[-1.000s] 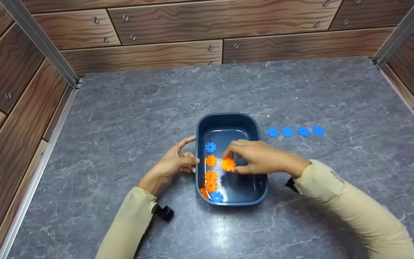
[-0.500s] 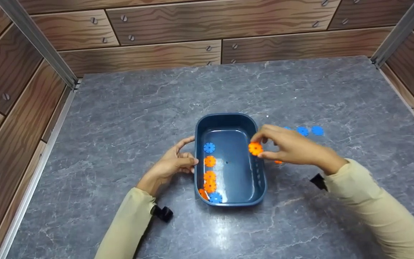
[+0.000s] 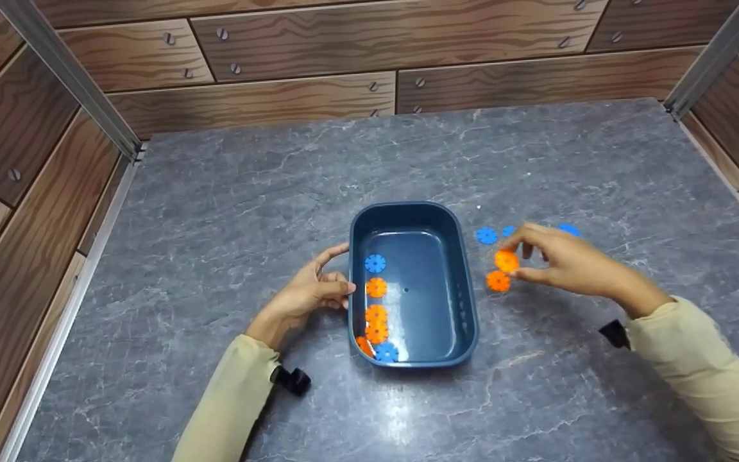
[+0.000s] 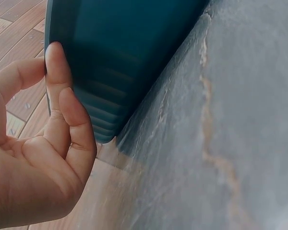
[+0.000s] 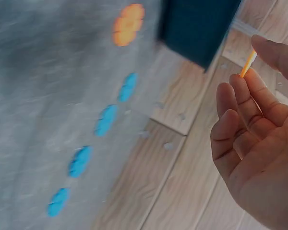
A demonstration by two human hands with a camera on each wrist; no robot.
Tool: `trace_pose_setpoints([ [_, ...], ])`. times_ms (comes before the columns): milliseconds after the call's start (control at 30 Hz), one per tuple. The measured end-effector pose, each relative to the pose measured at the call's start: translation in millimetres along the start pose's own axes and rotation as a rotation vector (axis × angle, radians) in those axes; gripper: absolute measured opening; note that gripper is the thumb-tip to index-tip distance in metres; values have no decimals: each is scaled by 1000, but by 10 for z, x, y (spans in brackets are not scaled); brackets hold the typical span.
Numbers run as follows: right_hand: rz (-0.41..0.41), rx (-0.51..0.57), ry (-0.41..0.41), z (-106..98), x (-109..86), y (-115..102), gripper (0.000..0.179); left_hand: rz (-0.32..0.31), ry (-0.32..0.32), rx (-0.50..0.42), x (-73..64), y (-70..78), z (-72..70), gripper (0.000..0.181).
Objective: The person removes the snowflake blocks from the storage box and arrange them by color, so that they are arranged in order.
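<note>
My left hand point(image 3: 308, 292) grips the left rim of a dark blue plastic tub point(image 3: 466, 269), thumb at the rim and fingers against the outer wall point(image 4: 120, 52). Right of the tub, my right hand point(image 3: 555, 260) pinches an orange notched disc point(image 3: 506, 261) between thumb and fingertips; the right wrist view shows this disc point(image 5: 248, 64) edge-on. Just below it in the head view, another orange disc point(image 3: 498, 281) lies on the table. Blue notched discs point(image 3: 486, 235) lie in a row behind, partly hidden by the right hand; several blue discs point(image 5: 79, 161) show in the right wrist view.
Inside the tub, along its left side, lie a blue disc point(image 3: 375, 263), several orange discs point(image 3: 376, 287) and another blue disc point(image 3: 387, 351) at the near corner. Wood-patterned panels point(image 3: 318, 38) wall in the grey marbled table point(image 3: 247, 179) at the back and sides.
My right hand has carried the orange disc from inside the tub, over its right rim, to above the table on the right. The left hand and tub have stayed in place.
</note>
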State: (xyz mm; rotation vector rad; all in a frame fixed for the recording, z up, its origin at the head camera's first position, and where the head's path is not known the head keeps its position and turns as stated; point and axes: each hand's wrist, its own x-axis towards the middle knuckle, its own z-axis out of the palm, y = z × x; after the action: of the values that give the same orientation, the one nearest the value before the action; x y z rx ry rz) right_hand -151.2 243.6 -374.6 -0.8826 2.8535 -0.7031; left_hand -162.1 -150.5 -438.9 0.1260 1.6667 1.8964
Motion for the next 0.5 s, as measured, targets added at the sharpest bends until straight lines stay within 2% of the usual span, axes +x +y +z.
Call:
trace_pose_setpoints([
  [167,61,-25,-27,46,-83,162,28,-5,-1,-5,5,-11,-2,78],
  [500,104,-43,-39,80,-170,341,29,-9,13,1,-3,0,9,78],
])
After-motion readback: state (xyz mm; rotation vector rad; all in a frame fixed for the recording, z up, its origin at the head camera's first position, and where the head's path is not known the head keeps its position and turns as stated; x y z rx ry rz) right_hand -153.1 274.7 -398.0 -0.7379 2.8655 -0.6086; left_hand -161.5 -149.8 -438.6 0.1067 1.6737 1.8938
